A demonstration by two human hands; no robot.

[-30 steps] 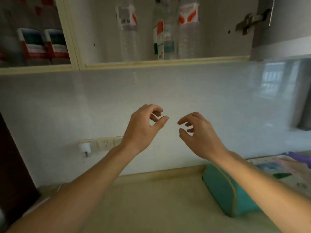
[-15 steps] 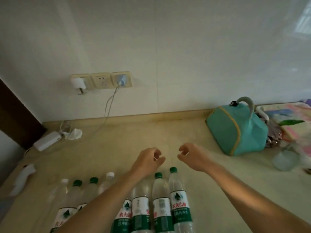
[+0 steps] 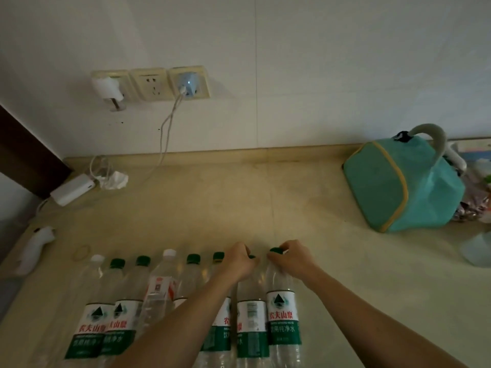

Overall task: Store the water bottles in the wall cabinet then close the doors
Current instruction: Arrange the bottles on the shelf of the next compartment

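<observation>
Several clear water bottles stand in a row along the counter's near edge, most with green caps and green-and-white labels. One white-capped bottle [image 3: 159, 288] carries a red label. My right hand [image 3: 292, 257] is closed around the neck of the rightmost bottle [image 3: 283, 322], just under its green cap. My left hand [image 3: 237, 261] wraps the neck of the bottle beside it [image 3: 251, 325] and hides its cap. Both bottles still stand on the counter. The wall cabinet is out of view.
A teal bag [image 3: 398, 187] sits at the back right, with a clear cup [image 3: 478, 251] nearer. A white power adapter [image 3: 70, 188] and its cable run up to the wall sockets [image 3: 151, 83]. A rubber band [image 3: 81, 252] and a white object [image 3: 34, 248] lie at the left.
My view dropped from the open cabinet to the counter. Both hands came down and closed on the necks of the two rightmost bottles.
</observation>
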